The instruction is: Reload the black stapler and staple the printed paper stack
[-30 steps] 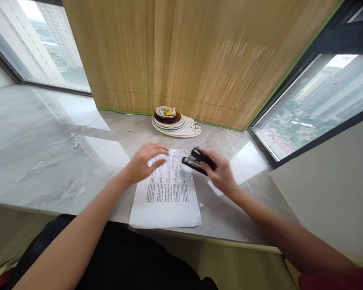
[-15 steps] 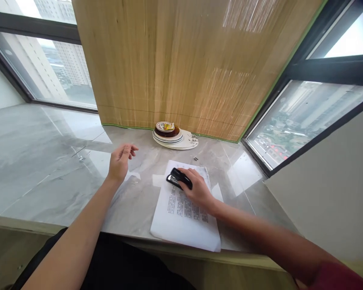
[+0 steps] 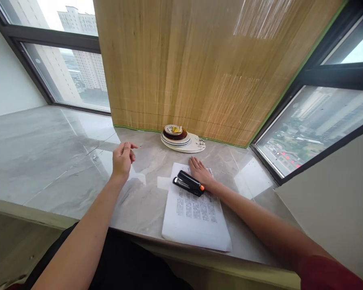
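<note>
Lying at the near edge of the marble sill [image 3: 63, 161], the printed sheets [image 3: 196, 217] carry a black stapler [image 3: 188, 183] across their far end. The right hand [image 3: 201, 172] rests flat and open just behind the stapler, holding nothing. The left hand [image 3: 122, 158] hovers loosely curled and empty, and beyond it a stack of plates [image 3: 183, 140] sits against the bamboo blind [image 3: 199, 68].

Dense printed lines on the paper sheet [image 3: 196, 213], none legible
</note>
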`<action>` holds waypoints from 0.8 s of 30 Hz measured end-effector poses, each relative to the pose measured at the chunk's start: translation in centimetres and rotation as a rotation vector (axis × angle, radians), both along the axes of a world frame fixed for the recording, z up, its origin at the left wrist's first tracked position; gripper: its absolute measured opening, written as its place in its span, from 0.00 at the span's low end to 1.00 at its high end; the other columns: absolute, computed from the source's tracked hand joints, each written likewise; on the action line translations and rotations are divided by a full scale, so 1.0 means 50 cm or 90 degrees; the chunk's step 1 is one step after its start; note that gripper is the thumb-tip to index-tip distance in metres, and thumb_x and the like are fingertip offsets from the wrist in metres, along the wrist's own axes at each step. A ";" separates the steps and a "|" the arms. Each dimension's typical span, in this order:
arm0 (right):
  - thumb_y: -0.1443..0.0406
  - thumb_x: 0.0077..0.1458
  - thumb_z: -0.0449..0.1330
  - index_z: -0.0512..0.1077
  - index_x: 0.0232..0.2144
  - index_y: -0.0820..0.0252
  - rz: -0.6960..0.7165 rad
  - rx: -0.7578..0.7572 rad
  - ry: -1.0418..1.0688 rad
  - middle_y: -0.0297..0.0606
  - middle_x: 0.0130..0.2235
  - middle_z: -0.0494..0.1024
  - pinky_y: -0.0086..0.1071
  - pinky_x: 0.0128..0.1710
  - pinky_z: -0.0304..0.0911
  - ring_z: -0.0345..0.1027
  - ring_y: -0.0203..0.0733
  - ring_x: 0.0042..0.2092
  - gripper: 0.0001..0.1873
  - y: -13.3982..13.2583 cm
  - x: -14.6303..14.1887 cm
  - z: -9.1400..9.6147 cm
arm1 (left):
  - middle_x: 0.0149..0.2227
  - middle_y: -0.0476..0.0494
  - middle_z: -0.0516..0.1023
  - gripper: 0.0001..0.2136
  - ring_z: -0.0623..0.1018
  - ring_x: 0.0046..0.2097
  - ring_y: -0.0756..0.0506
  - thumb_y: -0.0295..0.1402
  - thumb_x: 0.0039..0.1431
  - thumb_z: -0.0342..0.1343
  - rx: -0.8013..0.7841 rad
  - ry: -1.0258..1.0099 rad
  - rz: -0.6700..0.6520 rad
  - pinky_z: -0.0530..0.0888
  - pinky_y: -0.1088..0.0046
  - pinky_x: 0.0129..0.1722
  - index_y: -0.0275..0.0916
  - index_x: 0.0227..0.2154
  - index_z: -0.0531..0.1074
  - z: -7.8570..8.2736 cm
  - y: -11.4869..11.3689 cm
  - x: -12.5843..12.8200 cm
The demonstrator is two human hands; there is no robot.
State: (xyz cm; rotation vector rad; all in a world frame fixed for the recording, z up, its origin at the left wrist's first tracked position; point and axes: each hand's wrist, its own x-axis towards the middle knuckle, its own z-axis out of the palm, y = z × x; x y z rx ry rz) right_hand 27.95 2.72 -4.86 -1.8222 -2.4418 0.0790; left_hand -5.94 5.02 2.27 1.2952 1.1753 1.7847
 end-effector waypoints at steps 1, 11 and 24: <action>0.47 0.74 0.43 0.53 0.73 0.78 0.009 0.006 -0.003 0.66 0.76 0.46 0.55 0.76 0.42 0.38 0.62 0.78 0.42 0.014 -0.031 0.000 | 0.22 0.51 0.68 0.16 0.66 0.20 0.53 0.45 0.66 0.55 0.001 -0.006 -0.002 0.59 0.75 0.19 0.38 0.31 0.76 0.004 -0.002 -0.001; 0.44 0.73 0.45 0.52 0.73 0.81 0.164 0.010 0.090 0.63 0.76 0.47 0.56 0.76 0.35 0.38 0.60 0.78 0.46 0.127 -0.422 0.011 | 0.22 0.53 0.66 0.15 0.64 0.20 0.54 0.44 0.65 0.56 0.024 -0.046 0.045 0.57 0.76 0.18 0.38 0.29 0.73 0.023 -0.001 -0.033; 0.45 0.74 0.44 0.52 0.74 0.74 0.153 0.025 0.115 0.57 0.77 0.46 0.55 0.76 0.37 0.36 0.56 0.79 0.42 0.075 -0.324 0.002 | 0.24 0.51 0.65 0.12 0.62 0.19 0.55 0.40 0.60 0.57 -0.011 -0.094 0.037 0.55 0.77 0.17 0.37 0.26 0.74 0.033 0.006 -0.063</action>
